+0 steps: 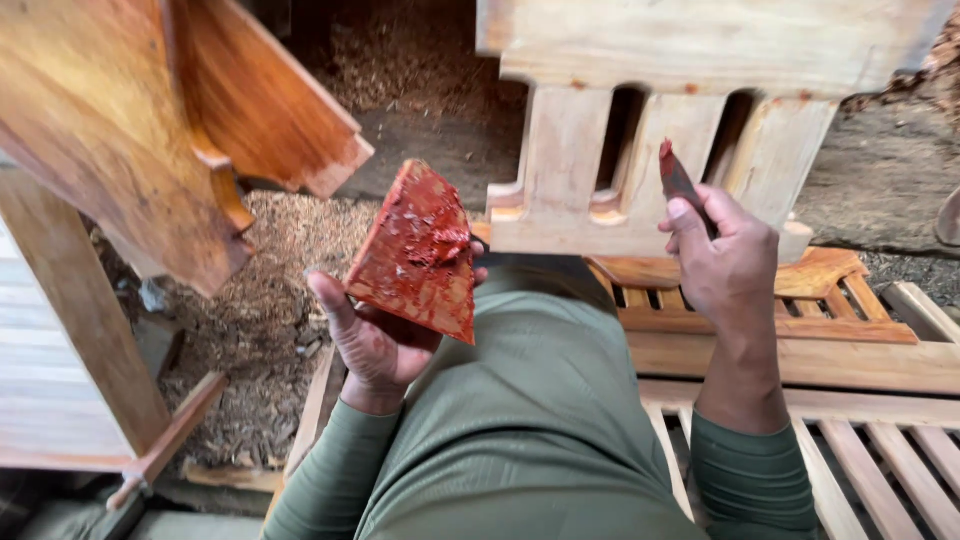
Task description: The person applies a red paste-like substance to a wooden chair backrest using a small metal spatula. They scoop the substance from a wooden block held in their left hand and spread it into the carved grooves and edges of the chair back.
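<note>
Above the lap, left hand [375,335] cups a red-smeared board [420,250] from beneath. Right hand [725,260] pinches a red-tipped spatula [678,182] before a pale wooden frame [690,60].

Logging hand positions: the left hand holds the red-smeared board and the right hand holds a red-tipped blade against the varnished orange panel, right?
Not quite. The head view shows the right hand holding the blade at the pale unfinished slatted frame, not the orange panel. The left hand does hold the red-smeared board.

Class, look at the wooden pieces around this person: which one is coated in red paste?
The flat triangular board resting on the left hand. Its top is smeared thick red, while the slatted frame ahead and the stained panel show only wood.
</note>
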